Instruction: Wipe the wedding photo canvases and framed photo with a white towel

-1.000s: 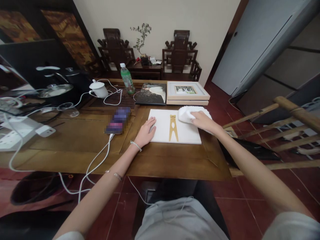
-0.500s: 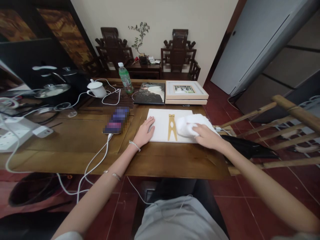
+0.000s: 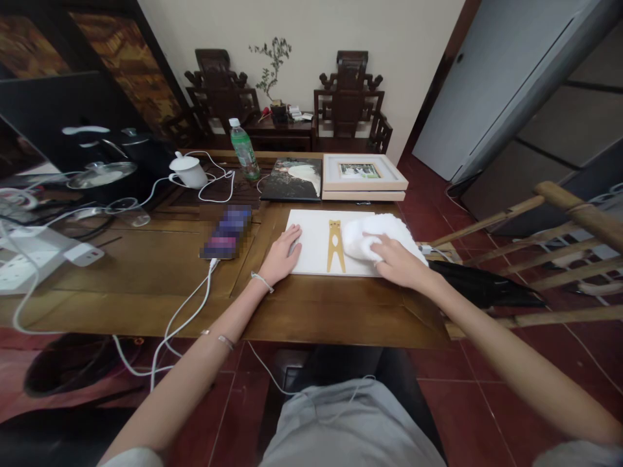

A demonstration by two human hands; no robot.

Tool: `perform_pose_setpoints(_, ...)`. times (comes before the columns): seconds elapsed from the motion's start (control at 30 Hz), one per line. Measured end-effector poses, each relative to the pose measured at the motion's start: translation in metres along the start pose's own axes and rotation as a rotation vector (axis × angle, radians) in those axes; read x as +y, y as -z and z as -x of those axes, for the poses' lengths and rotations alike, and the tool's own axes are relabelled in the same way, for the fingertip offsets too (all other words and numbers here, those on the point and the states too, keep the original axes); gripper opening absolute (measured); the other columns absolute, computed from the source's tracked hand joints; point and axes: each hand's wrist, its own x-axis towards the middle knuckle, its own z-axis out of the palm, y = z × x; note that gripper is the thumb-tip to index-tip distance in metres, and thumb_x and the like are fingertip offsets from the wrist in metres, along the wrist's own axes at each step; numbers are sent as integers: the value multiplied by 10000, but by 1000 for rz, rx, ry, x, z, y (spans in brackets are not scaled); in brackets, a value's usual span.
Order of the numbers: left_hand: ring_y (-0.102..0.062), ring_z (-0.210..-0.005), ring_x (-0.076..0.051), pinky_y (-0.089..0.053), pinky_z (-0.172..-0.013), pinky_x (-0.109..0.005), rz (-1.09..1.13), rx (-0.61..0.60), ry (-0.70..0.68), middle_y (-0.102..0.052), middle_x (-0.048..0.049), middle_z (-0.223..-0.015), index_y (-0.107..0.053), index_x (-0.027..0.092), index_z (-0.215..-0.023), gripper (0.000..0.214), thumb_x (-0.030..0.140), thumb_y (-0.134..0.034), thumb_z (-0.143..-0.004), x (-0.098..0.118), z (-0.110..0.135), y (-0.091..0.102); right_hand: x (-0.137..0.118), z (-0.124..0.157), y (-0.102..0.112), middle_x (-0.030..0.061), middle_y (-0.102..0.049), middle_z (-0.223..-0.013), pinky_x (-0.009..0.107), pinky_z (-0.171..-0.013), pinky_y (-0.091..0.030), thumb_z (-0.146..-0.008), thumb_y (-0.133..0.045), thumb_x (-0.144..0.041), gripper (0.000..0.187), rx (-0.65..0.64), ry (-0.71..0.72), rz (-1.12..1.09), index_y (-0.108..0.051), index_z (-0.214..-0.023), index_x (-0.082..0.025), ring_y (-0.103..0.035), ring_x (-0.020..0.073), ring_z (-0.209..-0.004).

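A white canvas board [image 3: 316, 253] with a tan cat-shaped figure [image 3: 335, 245] lies flat on the wooden table [image 3: 160, 272]. My left hand [image 3: 281, 254] rests flat on the board's left edge, fingers stretched out. My right hand [image 3: 396, 261] presses a white cloth [image 3: 372, 232] onto the board's right half, fingers closed over it. The cloth covers the board's right part.
Behind the board lie a dark photo print [image 3: 294, 179] and a stacked picture frame [image 3: 363, 175]. A phone [image 3: 228, 231] on a white cable [image 3: 187, 314], a green bottle [image 3: 243, 151], a white teapot [image 3: 187, 172] and a power strip [image 3: 29, 259] sit to the left. Wooden poles [image 3: 511, 214] stand at right.
My right hand has drawn the cloth from the board's far right corner toward me and leftward over the board. My left hand has stayed on the left edge.
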Motion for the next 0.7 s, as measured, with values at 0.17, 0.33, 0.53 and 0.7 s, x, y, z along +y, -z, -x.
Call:
perform_pose_setpoints(0.17,-393,-1386,-269,-274,-1172,-467,13,1,4,-506,-136,-1429,-584,122,-1274,452,294,-424,-888,-1,0,-1,-33,52,10,149,-641,-1224,515,-1117,-291,-651,-446,-28,287,-93,76,-89,-617,-783,-217,-426,277,-1339)
perform_pose_setpoints(0.33,-400,-1381,-270,-275,-1170,-478,12,-3,-1,-516,-120,-1424,-585,138,-1273,448,292,-429,-883,-1,-1,0,-24,41,15,140,-651,-1173,471,-996,-399,-669,-430,-47,292,-93,45,-84,-628,-818,-202,-546,296,-1175)
perform_pose_setpoints(0.53,-404,-1378,-275,-277,-1171,-467,5,-10,1,-507,-152,-1425,-580,103,-1275,459,298,-422,-891,0,0,2,20,-35,12,124,-649,-818,360,-767,-415,-724,-421,-104,194,-70,-78,28,-591,-783,-176,-581,273,-834)
perform_pose_setpoints(0.7,-401,-1382,-262,-277,-1170,-473,7,-9,0,-510,-122,-1428,-579,132,-1283,453,298,-426,-891,0,0,2,39,-76,9,125,-656,-824,349,-740,-388,-728,-415,-88,204,3,-126,46,-592,-785,-174,-571,272,-820)
